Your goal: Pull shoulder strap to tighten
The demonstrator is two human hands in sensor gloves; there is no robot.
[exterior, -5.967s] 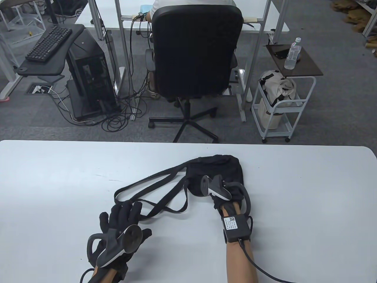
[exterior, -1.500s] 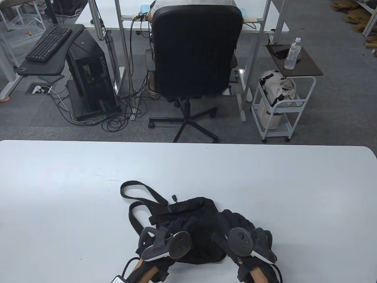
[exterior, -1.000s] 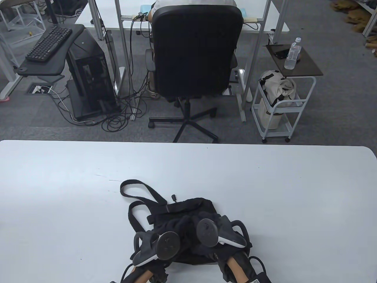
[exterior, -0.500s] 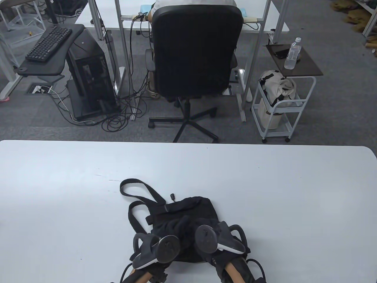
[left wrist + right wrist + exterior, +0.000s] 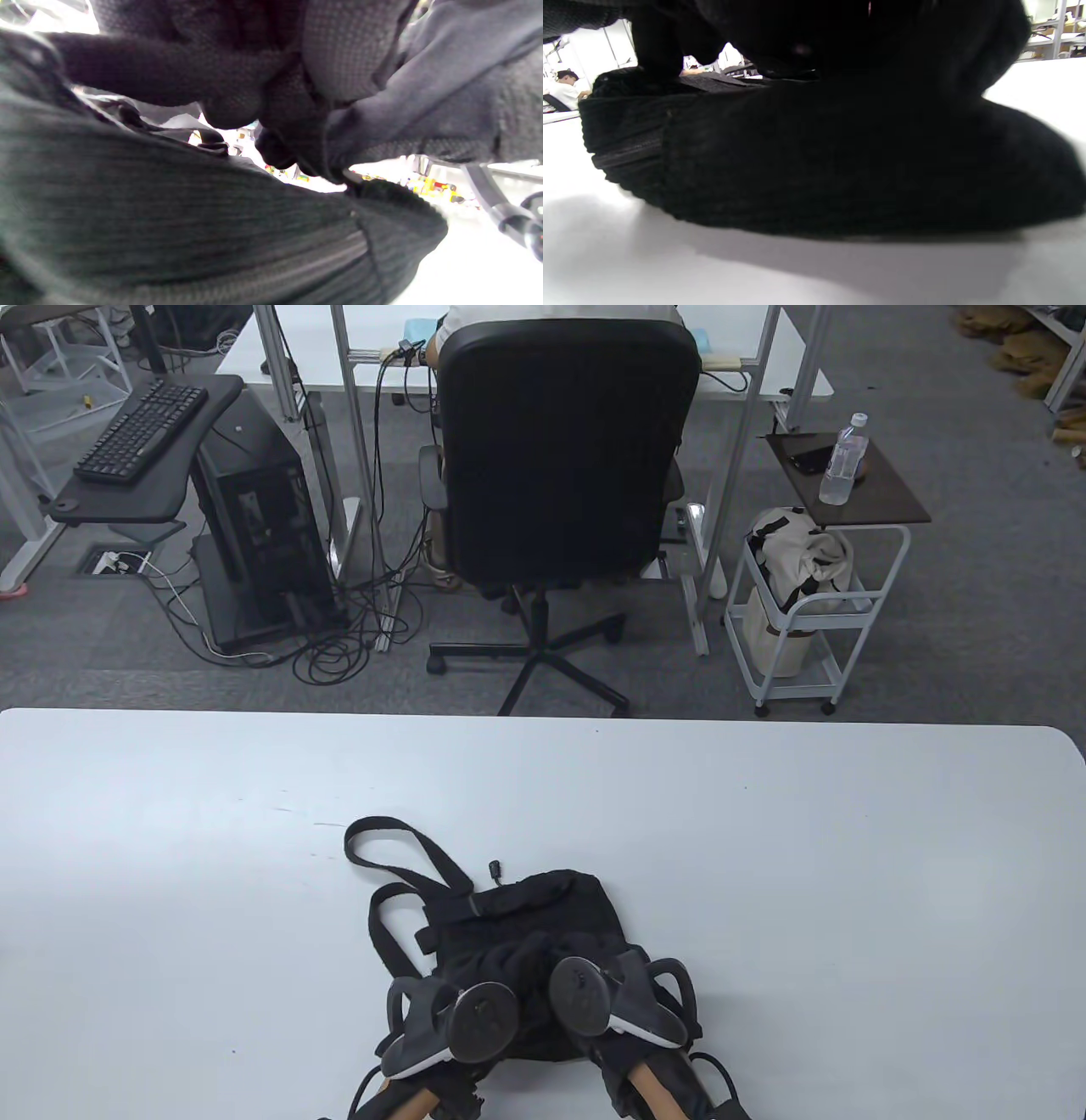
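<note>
Both hands [image 5: 543, 993] on black bag [image 5: 543, 908]

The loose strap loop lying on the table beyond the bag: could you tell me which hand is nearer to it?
Left. The left hand rests on the bag below the strap loop; the right hand lies farther right.

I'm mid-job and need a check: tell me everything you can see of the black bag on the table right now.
The small black fabric bag lies flat on the white table, near its front edge. Its cloth looks ribbed and soft, with a zip line along one side in the wrist views. Black webbing shoulder straps loop out slack to its far left. Both gloved hands, left hand and right hand, rest on its near half; their grip is hidden.
</note>
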